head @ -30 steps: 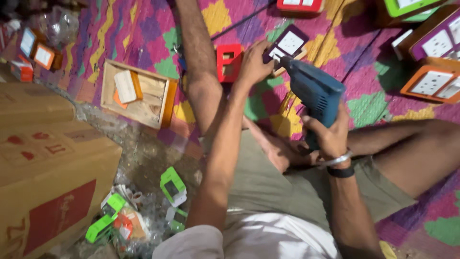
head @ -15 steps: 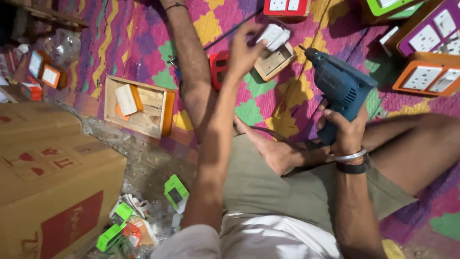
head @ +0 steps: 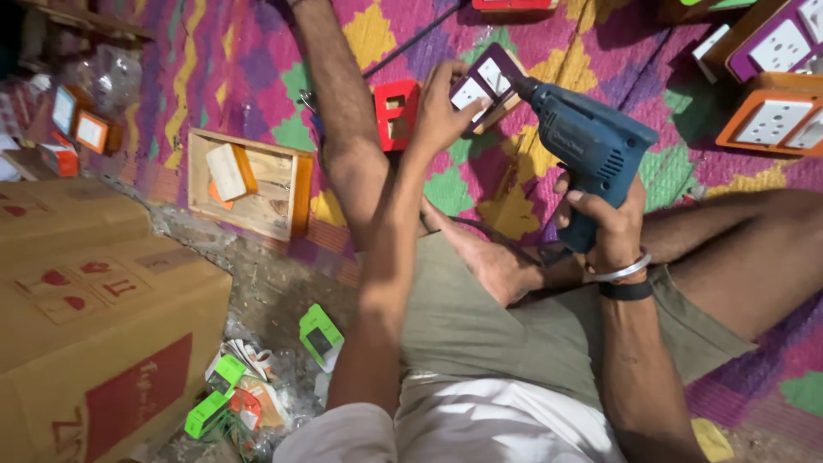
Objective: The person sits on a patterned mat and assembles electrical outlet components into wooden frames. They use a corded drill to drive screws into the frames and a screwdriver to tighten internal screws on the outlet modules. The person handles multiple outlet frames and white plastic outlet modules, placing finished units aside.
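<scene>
Since the frame half a second back, the left hand has kept its hold on the purple-framed switch board, and the blue electric drill has swung in so that its nose now meets the board's right edge, where before it stood a little apart to the right. The floor is covered by a woven mat in pink, purple, yellow and green zigzags, with a strip of bare gritty ground along its left border. Far left of the left hand stand 2 brown cardboard cartons; nearer, still to its left, lies a shallow wooden tray with a pale block in it, and below that a litter of green plastic frames and wrappers. Just left of the left hand, touching the shin, sits a red frame. The left hand is closed around the board, thumb on its white face, fingers behind, holding it tilted above the mat. To the right, the right hand is wrapped tight on the drill's grip, a metal bangle and dark band on the wrist. Beyond the right hand, up and to the right, lie an orange-framed board and another purple one.
</scene>
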